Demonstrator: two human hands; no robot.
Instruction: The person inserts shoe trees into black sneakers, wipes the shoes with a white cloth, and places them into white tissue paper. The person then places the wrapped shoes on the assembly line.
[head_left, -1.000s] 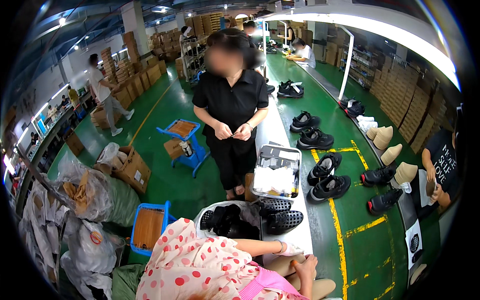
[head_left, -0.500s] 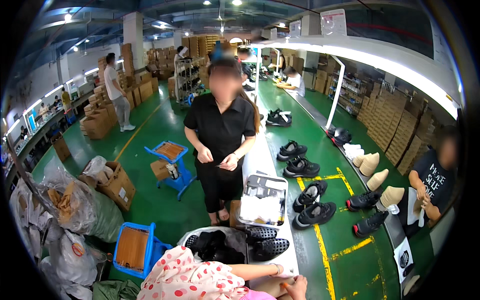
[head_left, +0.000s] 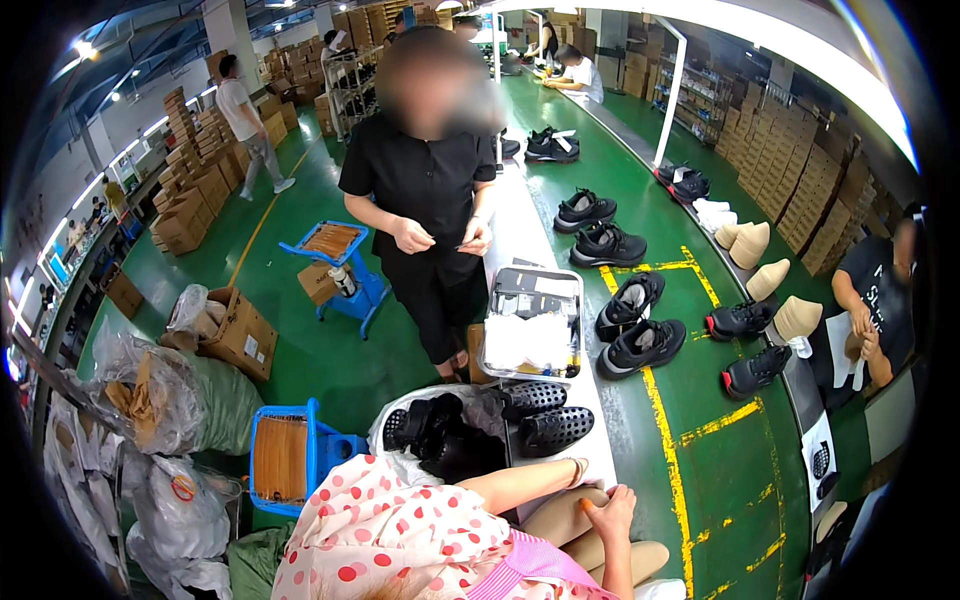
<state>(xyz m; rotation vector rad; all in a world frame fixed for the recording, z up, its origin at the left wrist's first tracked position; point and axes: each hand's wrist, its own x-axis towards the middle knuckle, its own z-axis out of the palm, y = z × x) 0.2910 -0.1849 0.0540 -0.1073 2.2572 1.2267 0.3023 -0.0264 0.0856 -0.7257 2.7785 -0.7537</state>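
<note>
My left forearm, in a dotted sleeve, reaches right across the front with a bracelet at the wrist. My left hand (head_left: 577, 470) lies by a tan rounded form (head_left: 565, 505); its fingers are mostly hidden. My right hand (head_left: 612, 512) is closed at the end of that form, thumb on the near side. A second tan form (head_left: 640, 562) lies below it. Black perforated shoes (head_left: 556, 430) rest beyond my left forearm, next to a plastic-lined container (head_left: 385, 415) of black shoes. A white tray (head_left: 533, 373) of packets sits farther along the white ledge.
A green conveyor (head_left: 720, 470) with yellow lines carries several black shoes (head_left: 640, 345). Beige cone forms (head_left: 768, 280) line its far edge. A person in black (head_left: 415, 190) stands ahead, and another sits at right (head_left: 870, 300). Blue stands (head_left: 313, 450) and plastic bags (head_left: 190, 500) are at left.
The view has tilted down and shifted, bringing more of my arms and the tan forms into sight. My right hand has come farther into view. The walking person at left has stepped on.
</note>
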